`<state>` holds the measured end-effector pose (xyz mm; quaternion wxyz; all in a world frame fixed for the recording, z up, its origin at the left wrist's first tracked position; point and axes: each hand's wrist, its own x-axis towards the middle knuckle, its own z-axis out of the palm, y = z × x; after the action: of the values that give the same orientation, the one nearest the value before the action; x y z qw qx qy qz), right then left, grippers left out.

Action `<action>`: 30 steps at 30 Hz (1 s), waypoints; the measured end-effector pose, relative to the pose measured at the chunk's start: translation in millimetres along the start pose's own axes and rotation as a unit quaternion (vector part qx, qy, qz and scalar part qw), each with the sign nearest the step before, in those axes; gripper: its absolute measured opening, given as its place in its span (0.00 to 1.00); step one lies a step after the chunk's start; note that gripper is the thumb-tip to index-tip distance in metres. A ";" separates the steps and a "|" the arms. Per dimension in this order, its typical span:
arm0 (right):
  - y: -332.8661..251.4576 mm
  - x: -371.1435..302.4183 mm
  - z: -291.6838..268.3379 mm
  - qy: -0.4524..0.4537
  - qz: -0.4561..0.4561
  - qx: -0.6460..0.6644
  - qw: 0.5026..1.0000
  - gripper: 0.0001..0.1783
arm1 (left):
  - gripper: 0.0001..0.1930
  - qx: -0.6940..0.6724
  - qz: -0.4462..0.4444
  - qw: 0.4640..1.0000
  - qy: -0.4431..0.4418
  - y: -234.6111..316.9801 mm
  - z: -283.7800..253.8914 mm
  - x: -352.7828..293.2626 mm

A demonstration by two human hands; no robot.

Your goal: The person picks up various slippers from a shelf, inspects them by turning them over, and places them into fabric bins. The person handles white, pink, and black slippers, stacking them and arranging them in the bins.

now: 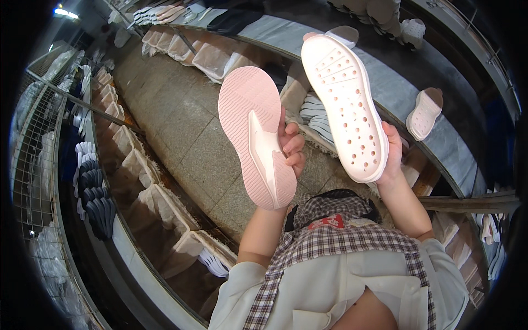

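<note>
My left hand [293,147] grips a pink shoe sole [258,93] upright, its ribbed tread and pale midfoot section facing me. The fingers wrap over the sole's right edge; the palm is hidden behind it. In my right hand [391,157] is a white shoe sole [342,110], tilted to the left, with its inner side dotted with small holes toward me. That hand grips the sole's lower right edge near one end. The two soles are held apart. To the right, another pale shoe sole [422,118] lies on the conveyor belt.
A grey belt [385,71] curves along the far and right side, with more soles at its upper end. Cloth-lined bins [212,60] hang beneath it. On the left, dark and white soles [96,192] line a ledge beside a wire rack [38,159]. Tiled floor [176,121] lies between.
</note>
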<state>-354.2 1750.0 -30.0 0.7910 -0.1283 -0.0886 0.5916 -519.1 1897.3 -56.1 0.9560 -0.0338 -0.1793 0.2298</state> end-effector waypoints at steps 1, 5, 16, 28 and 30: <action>1.4 -0.7 1.7 -0.008 0.002 -0.011 1.000 0.31 | 0.38 0.000 -0.009 1.000 -0.016 -0.5 -2.5 1.3; 12.7 -5.6 9.8 0.012 -0.036 -0.170 0.985 0.35 | 0.38 0.129 0.042 0.990 0.027 -9.1 -17.3 9.3; 17.5 -13.4 -21.1 -0.031 -0.060 -0.709 0.702 0.66 | 0.41 0.583 0.037 0.808 0.074 -11.3 -54.0 17.2; -2.6 -36.3 -49.2 0.056 -0.115 -0.685 0.717 0.65 | 0.41 0.688 -0.019 0.723 0.055 -46.5 -87.1 32.3; -6.4 -40.3 -52.9 0.068 -0.139 -0.725 0.671 0.65 | 0.28 0.697 -0.036 0.716 0.008 -50.8 -89.0 36.4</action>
<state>-344.3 1704.5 -77.9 0.5255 -0.6878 -0.4526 0.2142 -435.3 1870.0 -119.8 0.7182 0.6464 0.0382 0.2547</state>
